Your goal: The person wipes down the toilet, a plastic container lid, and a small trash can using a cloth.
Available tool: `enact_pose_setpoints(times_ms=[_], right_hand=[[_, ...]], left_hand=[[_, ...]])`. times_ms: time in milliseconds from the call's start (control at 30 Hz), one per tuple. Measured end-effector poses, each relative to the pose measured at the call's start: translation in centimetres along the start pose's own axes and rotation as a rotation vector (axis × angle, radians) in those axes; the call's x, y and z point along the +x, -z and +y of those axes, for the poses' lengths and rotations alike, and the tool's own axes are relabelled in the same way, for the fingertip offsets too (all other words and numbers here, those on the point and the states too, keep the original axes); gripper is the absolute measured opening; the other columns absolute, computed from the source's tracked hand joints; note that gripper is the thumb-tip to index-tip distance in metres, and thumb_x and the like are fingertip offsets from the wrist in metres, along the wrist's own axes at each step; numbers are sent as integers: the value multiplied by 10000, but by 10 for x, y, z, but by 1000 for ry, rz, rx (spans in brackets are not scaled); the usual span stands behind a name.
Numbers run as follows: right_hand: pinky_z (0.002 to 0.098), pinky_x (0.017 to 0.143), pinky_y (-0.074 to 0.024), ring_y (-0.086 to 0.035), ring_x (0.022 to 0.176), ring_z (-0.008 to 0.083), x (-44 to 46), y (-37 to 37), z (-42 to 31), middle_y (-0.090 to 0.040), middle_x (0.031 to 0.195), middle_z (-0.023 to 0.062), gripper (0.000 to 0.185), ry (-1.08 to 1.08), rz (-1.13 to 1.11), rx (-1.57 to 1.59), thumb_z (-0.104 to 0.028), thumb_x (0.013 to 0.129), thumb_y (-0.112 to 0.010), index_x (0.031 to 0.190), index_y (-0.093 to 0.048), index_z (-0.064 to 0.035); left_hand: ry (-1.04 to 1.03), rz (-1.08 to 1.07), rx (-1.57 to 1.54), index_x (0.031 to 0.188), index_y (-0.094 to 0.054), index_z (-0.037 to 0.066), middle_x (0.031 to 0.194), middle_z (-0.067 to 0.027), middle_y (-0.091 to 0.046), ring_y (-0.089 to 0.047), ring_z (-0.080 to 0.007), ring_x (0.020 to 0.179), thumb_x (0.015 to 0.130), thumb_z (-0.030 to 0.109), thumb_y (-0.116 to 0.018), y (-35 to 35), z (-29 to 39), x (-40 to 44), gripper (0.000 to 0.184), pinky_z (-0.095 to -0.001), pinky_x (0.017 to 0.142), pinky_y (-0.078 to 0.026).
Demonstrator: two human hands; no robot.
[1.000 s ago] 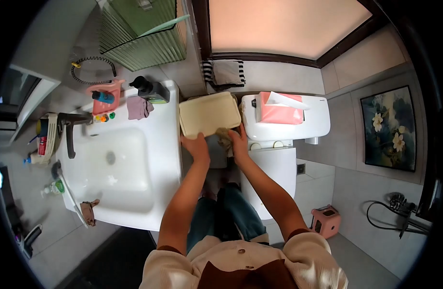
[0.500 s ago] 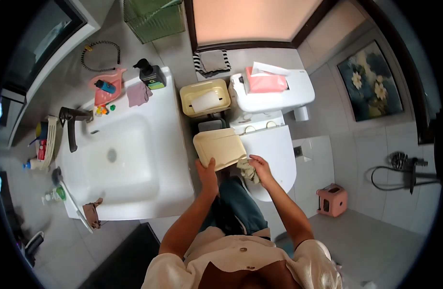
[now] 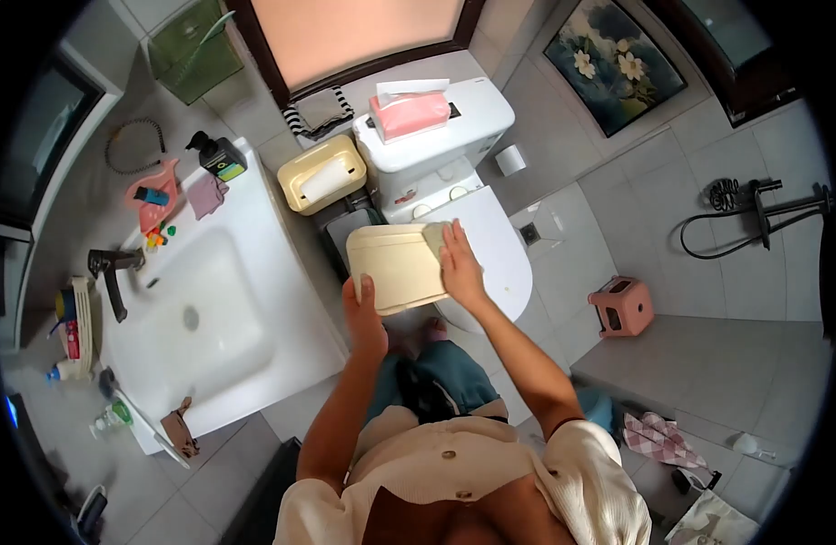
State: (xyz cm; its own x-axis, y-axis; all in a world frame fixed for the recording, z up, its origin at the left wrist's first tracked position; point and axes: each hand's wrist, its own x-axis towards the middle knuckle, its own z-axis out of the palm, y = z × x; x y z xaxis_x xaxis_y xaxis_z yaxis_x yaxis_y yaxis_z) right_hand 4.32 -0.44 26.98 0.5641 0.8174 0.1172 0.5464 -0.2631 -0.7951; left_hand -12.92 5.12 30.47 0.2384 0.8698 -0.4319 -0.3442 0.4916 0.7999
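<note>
A cream rectangular plastic lid (image 3: pixel 395 268) is held up in front of my body, between the sink and the toilet. My left hand (image 3: pixel 366 318) grips its lower left corner, with the thumb on top. Over the lid's right side, my right hand (image 3: pixel 460 268) presses a greyish-green cloth (image 3: pixel 433 238) against the surface near the upper right corner. Most of that cloth is hidden under the fingers. Just beyond the lid stands a pale yellow open bin (image 3: pixel 295 193) with a white roll or packet (image 3: pixel 327 182) in it.
On the left is a white sink (image 3: pixel 281 363) with a dark faucet (image 3: pixel 113 272), a soap bottle (image 3: pixel 220 159) and a pink tray (image 3: pixel 154 213). The closed toilet (image 3: pixel 504 263) carries a pink tissue pack (image 3: pixel 413 116) on its tank. A pink stool (image 3: pixel 622 307) stands at right.
My right hand has brought the cloth from beside the lid onto its upper right part. The lid has turned slightly, and the whole view has swung to the right.
</note>
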Motion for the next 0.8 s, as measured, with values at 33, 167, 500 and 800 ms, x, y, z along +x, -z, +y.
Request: enact_pose_setpoints(times_ms=[33, 167, 500, 800], right_hand=[[425, 1165, -234, -329, 1381, 418, -3, 6, 7, -333, 1504, 246, 439, -111, 6, 75, -110, 966, -435, 1385, -463, 18], [462, 1108, -312, -394, 1316, 443, -14, 2, -55, -449, 1407, 247, 393, 163, 16, 115, -56, 906, -489, 1289, -565, -13], [454, 800, -422, -500, 930, 371, -24, 41, 44, -533, 1060, 190, 220, 16, 149, -294, 13, 807, -550, 1011, -633, 10], [416, 883, -431, -524, 1011, 353, -7, 29, -10, -568, 1082, 154, 221, 181, 165, 107, 27, 811, -587, 1014, -654, -31]], left_hand=[[-15, -19, 36, 1186, -531, 36, 1068, -41, -591, -543, -107, 967, 1008, 258, -532, -2, -3, -2, 285, -278, 829, -459], [19, -144, 188, 1155, -553, 36, 1022, -25, -603, -543, -92, 911, 1003, 258, -544, -20, -11, -8, 269, -254, 802, -455], [-156, -111, 435, 1164, -570, 16, 1028, -54, -618, -560, -128, 931, 968, 237, -597, -27, -11, -33, 297, -274, 840, -450], [-139, -130, 392, 1177, -549, 18, 1046, -57, -600, -536, -128, 940, 986, 265, -570, -26, -31, -21, 313, -283, 848, -444]])
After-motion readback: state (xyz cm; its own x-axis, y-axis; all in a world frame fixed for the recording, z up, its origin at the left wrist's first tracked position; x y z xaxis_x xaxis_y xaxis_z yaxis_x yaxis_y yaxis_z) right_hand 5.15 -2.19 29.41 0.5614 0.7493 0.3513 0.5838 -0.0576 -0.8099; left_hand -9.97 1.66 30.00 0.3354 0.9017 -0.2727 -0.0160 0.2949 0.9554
